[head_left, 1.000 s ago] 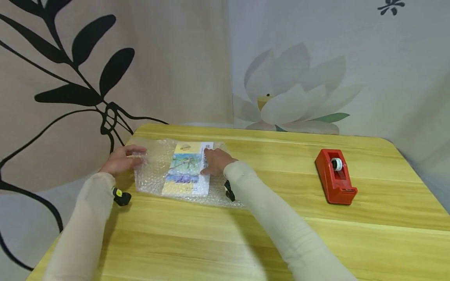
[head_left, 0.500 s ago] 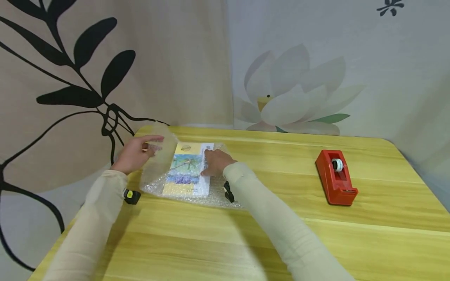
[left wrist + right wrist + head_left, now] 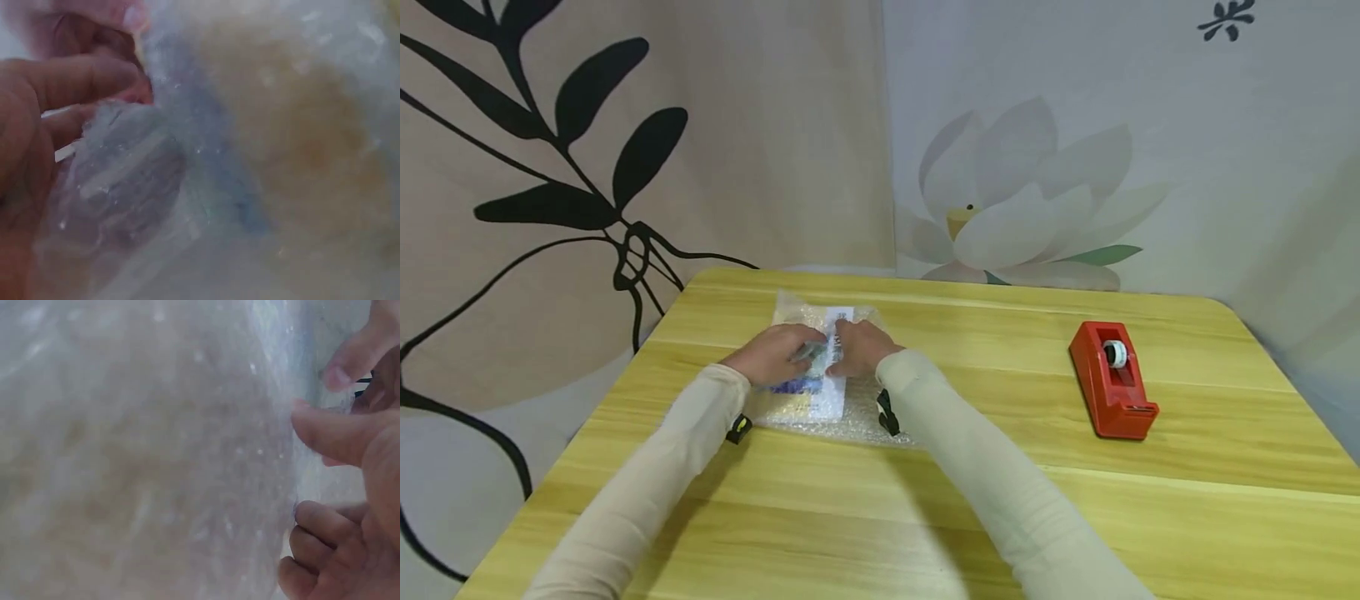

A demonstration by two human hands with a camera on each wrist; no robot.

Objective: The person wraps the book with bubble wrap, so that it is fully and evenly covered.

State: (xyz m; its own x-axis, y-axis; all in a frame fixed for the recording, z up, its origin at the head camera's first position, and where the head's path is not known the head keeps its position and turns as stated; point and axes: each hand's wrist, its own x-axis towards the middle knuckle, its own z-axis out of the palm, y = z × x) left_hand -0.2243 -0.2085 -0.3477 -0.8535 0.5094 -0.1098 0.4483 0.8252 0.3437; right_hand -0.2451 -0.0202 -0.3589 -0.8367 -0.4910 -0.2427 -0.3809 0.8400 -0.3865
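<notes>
A book (image 3: 829, 406) with a pale, colourful cover lies on the table under clear bubble wrap (image 3: 865, 427). My left hand (image 3: 777, 353) pinches the edge of the left flap, which is folded across the cover. In the left wrist view, the bubble wrap (image 3: 125, 181) bulges in a loose fold beside my thumb and fingers. My right hand (image 3: 859, 348) holds the wrap down over the book's white strip, close to my left fingertips. Seen from the right wrist, its fingers (image 3: 325, 531) are curled at the wrap's edge. Both hands cover the middle of the cover.
A red tape dispenser (image 3: 1116, 383) with a small roll of tape stands on the right side of the wooden table (image 3: 1000, 500). Behind the table's far edge hangs a curtain (image 3: 805, 150) printed with leaves and a lotus.
My left hand has lifted the left flap of bubble wrap and carried it rightward over the book, ending beside my right hand. The right hand has stayed in place.
</notes>
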